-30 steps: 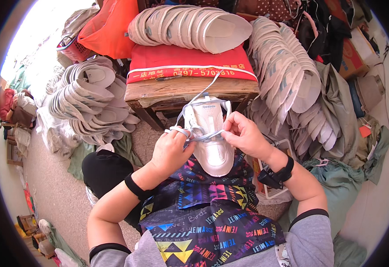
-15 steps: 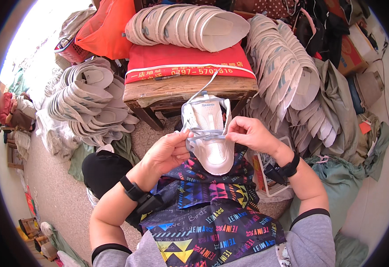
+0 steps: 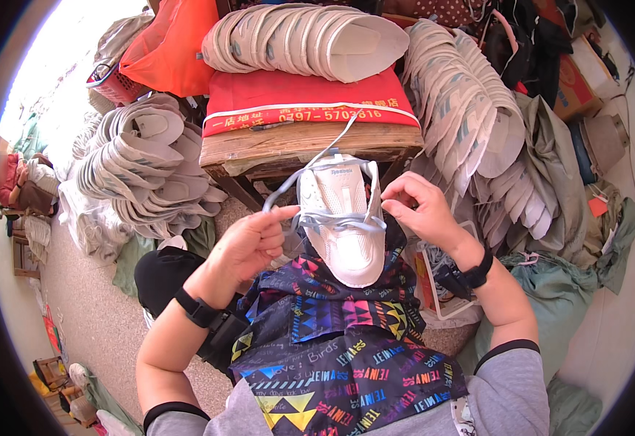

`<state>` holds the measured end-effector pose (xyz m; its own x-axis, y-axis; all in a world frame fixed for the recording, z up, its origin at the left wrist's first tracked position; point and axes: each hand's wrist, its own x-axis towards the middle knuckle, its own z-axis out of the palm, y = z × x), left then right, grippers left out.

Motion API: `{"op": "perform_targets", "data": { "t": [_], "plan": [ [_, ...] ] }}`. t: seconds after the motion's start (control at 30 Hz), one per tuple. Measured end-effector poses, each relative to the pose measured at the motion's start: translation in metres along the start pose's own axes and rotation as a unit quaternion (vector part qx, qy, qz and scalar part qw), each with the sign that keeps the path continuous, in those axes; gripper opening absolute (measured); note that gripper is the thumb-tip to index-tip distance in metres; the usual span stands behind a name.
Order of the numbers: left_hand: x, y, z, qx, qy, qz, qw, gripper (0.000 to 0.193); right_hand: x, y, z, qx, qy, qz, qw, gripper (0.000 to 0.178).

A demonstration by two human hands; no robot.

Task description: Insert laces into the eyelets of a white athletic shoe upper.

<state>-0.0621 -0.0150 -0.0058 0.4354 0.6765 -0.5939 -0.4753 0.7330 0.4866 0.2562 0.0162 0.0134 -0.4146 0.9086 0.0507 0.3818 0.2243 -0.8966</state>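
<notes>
A white sneaker upper (image 3: 356, 258) stands toe toward me in front of the wooden stool, above my lap. Blue-grey shoelace (image 3: 343, 218) crosses its lower eyelets, and one length loops out on the left to my left hand (image 3: 254, 241). That hand is closed beside the shoe's left edge with the lace at its fingers, index finger pointing at the eyelets. Off the right edge, my right hand (image 3: 424, 209) is raised, thumb and index finger bent toward each other. Whatever is between its fingertips, if anything, is too small to make out.
A wooden stool (image 3: 259, 149) with a red cover (image 3: 244, 91) bears a row of stacked shoe uppers (image 3: 274, 40). More stacked uppers lie at left (image 3: 125, 160) and right (image 3: 470, 102). A white-rimmed tray (image 3: 444, 316) sits beside my right forearm.
My left hand has moved left and slightly down from the shoe, and a lace loop now bows out there. My right hand has lifted up and right, off the shoe's edge.
</notes>
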Motion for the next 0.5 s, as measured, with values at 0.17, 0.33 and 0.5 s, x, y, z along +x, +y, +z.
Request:
{"op": "perform_targets", "data": {
  "t": [0.17, 0.33, 0.5],
  "plan": [
    [-0.004, 0.031, 0.022, 0.03, -0.089, 0.092, 0.991, 0.055, -0.018, -0.025, 0.021, -0.142, -0.038, -0.294, 0.945, 0.011],
    [-0.018, 0.071, 0.09, 0.053, -0.182, 0.191, 0.963, 0.056, -0.039, -0.024, 0.042, -0.204, -0.067, -0.292, 0.932, 0.015],
    [-0.059, 0.119, 0.164, 0.131, -0.305, 0.266, 0.905, 0.056, -0.037, -0.021, 0.041, -0.187, -0.073, -0.292, 0.935, 0.015]
  ]
}}
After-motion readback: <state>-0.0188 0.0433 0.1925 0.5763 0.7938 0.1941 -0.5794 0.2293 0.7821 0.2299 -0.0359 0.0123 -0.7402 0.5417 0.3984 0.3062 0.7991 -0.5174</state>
